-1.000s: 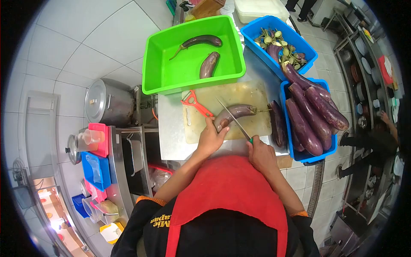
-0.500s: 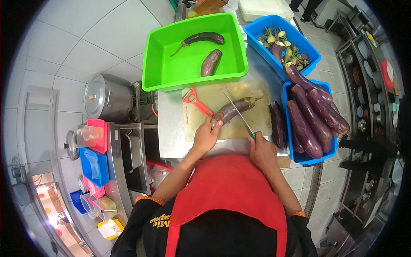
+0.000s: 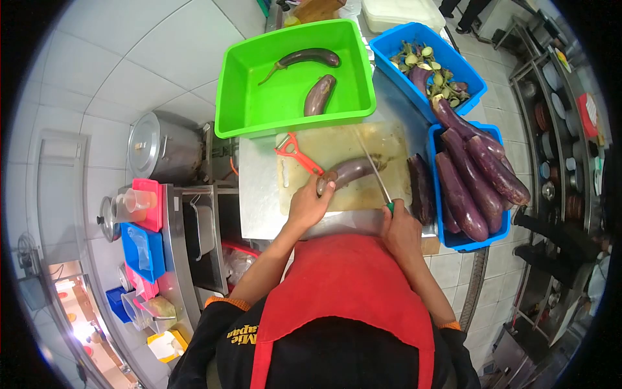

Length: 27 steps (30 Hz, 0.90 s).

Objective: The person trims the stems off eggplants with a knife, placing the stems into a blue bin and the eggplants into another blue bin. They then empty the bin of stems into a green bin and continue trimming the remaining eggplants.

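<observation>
The right hand [image 3: 400,228] is closed around a green-handled knife [image 3: 374,168], blade angled away across the eggplant [image 3: 346,173]. The left hand [image 3: 310,202] pins the eggplant's near end, fingers curled on it. The eggplant lies on the cutting board [image 3: 337,146], long axis left-right, stem end pointing right. One orange peeler [image 3: 295,154] lies just left. Farther off, the green tub [image 3: 259,97] holds two eggplants.

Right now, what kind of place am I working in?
Most likely a commercial kitchen's prep station: a steel counter with a cutting board, tubs of eggplants and a large stockpot.
</observation>
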### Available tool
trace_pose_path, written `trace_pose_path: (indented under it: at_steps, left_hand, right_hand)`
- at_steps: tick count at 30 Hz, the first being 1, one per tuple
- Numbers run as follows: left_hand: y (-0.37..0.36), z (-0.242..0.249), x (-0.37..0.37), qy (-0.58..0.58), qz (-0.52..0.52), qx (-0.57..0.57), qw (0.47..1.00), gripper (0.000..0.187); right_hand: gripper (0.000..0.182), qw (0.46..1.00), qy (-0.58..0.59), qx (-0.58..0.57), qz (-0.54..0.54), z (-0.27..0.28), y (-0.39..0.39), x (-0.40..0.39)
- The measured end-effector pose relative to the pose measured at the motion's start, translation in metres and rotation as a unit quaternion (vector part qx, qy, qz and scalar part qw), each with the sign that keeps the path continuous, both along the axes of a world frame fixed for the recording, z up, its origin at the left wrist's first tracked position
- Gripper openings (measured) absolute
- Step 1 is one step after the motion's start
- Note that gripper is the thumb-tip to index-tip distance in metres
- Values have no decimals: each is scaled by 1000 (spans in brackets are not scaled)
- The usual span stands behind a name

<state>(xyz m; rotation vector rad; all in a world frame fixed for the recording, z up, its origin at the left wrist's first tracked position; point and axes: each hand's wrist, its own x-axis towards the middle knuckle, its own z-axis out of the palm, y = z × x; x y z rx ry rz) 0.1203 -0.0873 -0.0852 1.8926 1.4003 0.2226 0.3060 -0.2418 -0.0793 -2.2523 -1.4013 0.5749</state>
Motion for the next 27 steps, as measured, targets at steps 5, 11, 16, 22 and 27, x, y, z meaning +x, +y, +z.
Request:
trace_pose_path:
  at_steps: [5, 11, 16, 22, 27]
  left_hand:
    - [-11, 24, 6, 184, -122, 203, 954, 55]
    - [-3, 16, 58, 106, -233, 236, 937, 61]
    - [10, -10, 66, 139, -226, 235, 935, 61]
    - [2, -9, 68, 93, -185, 212, 955, 57]
    - [-4, -7, 73, 130, -168, 169, 962, 58]
  right_hand:
    - [27, 998, -19, -52, -15, -9, -11, 1]
    - [23, 999, -26, -42, -13, -16, -6, 1]
    - [28, 995, -48, -85, -27, -2, -11, -2]
    - [29, 992, -47, -114, -32, -1, -19, -4]
    - [30, 985, -32, -171, -5, 26, -17, 2]
